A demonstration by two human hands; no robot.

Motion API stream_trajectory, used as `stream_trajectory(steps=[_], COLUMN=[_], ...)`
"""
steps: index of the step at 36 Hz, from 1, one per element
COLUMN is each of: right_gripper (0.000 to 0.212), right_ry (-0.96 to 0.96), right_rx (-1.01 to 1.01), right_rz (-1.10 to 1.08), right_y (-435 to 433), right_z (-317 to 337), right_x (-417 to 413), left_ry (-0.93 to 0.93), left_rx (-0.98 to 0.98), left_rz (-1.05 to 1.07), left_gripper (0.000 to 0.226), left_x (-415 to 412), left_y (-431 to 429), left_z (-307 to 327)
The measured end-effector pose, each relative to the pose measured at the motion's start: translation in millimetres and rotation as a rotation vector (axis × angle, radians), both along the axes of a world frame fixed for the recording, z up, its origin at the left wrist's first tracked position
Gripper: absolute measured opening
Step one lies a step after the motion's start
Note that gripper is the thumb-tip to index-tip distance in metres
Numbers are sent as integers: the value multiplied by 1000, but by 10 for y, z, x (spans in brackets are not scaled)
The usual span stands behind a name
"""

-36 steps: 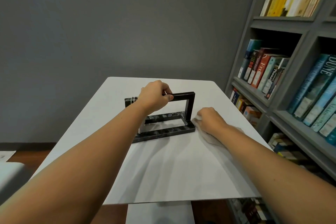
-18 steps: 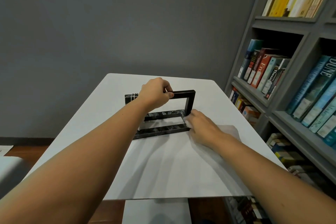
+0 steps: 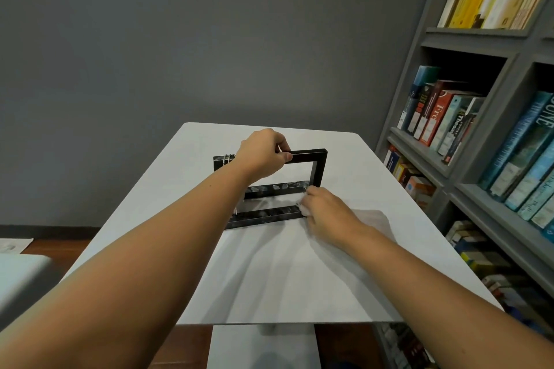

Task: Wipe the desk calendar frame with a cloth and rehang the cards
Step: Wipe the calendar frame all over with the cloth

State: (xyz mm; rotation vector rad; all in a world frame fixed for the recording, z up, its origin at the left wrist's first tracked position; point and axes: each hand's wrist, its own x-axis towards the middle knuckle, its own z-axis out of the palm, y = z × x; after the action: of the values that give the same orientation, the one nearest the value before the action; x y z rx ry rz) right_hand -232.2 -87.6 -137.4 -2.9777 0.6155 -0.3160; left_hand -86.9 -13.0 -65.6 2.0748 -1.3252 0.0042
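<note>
Black frame [image 3: 317, 169] stands upright approx mid-way across the white table [image 3: 299, 278], w/ its base of two dark glossy bars lying flat on the top.

Person's left hand [image 3: 260, 156] is on the frame's top bar, fingers curled over it & thumb pressed on from the near side, so a firm hold on the frame. A few metal rings [image 3: 228, 158] sit round that same bar just past the left hand, toward the frame's end farthest from the bookshelf [image 3: 479, 39].

Right hand [image 3: 326, 213] is down at the frame's base, at the end under the visible upright post. Its fingers are bunched round a white cloth [image 3: 303, 209]. A wad of cloth shows at the fingertips, touching the end of the near base bar. The rest of the cloth trails flat on the table under the right wrist, on the bookshelf side of the frame.

Thin pale bits hang inside the frame beside the left forearm; too small to tell what they are.

The grey bookshelf, w/ rows of upright books [image 3: 440, 117], stands well apart from the frame on the right-hand side. Grey wall [image 3: 180, 54] is behind the frame.
</note>
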Motion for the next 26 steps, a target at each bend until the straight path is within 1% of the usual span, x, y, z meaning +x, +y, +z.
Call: stream_trajectory(steps=[5, 7, 9, 12, 13, 18, 21, 22, 24, 26], right_gripper=[31, 37, 33, 13, 11, 16, 34, 34, 22, 11], right_ry=[-9, -16, -27, -56, -59, -20, -21, -53, -149, -193], right_rx=[-25, -1, 54, 87, 88, 110, 151, 198, 359, 364], right_rz=[93, 102, 90, 7, -28, -74, -78, -86, -130, -160], right_y=[267, 272, 192, 8, -39, -82, -67, -88, -99, -109], right_z=[-56, -26, 13, 17, 11, 43, 56, 20, -65, -131], right_x=[215, 210, 135, -18, -61, -71, -66, -70, -106, -113], left_ry=[-4, -10, -14, -22, -28, -84, -165, -191, -251, -270], left_rx=[-3, -7, -10, -14, -16, -25, 37, 56, 82, 74], left_rz=[1, -8, -19, -28, -29, -48, -96, -107, -113, -107], left_gripper=[11, 11, 12, 13, 13, 16, 23, 24, 24, 22], left_x=[7, 12, 17, 29, 29, 43, 98, 133, 209, 278], left_y=[-1, 12, 24, 26, 24, 28, 90, 126, 208, 286], left_z=[-6, -6, -4, -8, -10, -11, 11, 21, 22, 9])
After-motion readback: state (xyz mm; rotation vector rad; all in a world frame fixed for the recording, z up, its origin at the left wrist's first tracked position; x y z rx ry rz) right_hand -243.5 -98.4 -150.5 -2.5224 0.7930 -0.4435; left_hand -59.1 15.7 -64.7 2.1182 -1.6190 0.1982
